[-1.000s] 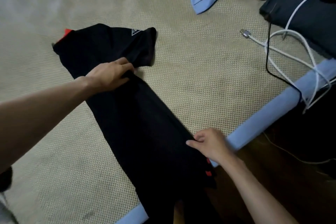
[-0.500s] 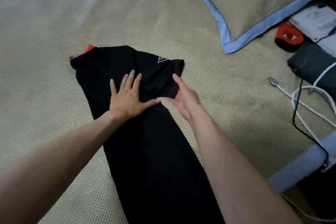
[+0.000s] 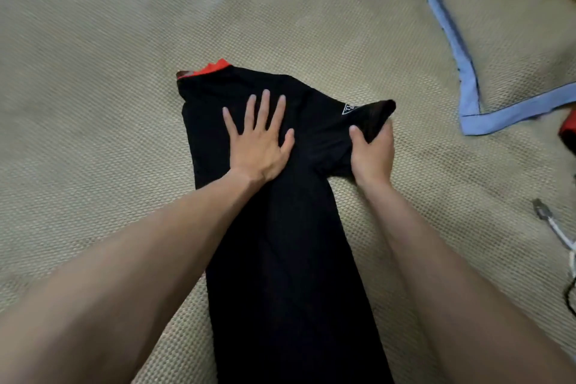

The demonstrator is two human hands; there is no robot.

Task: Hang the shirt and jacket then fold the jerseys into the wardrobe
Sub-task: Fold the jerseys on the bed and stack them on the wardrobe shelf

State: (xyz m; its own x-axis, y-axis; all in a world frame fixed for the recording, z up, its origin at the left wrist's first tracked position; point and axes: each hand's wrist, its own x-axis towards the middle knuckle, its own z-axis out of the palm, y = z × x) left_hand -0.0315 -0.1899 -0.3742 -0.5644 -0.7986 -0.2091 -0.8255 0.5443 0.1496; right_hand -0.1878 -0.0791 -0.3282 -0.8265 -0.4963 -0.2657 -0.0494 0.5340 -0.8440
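- Jersey [image 3: 280, 227]: black, already folded lengthwise into a long strip on the woven bed mat [image 3: 93, 103], red collar [image 3: 215, 67] at the far end, hem running off the bottom of the view.
- Your left hand [image 3: 258, 146]: flat, fingers spread, pressing the upper body of the jersey. It grips nothing and acts as an anchor only.
- Your right hand [image 3: 372, 150]: grip closed around the sleeve [image 3: 371, 117], thumb on top, the other fingers underneath and mostly hidden. The sleeve sticks out to the right, with a small white logo [image 3: 349, 109] beside it.
- Step in hand, as I read it: fold that sleeve in across the body.
- Keep the left palm down so the strip doesn't skew when you pull.
- Lay the sleeve flat along the strip's right edge; don't bunch it.
- Smooth from fold line outward before letting go.
- Then fold hem toward collar.
- Cable plug [image 3: 539, 212] lies on the mat to your right, well apart from the jersey. Don't drag cloth over it.
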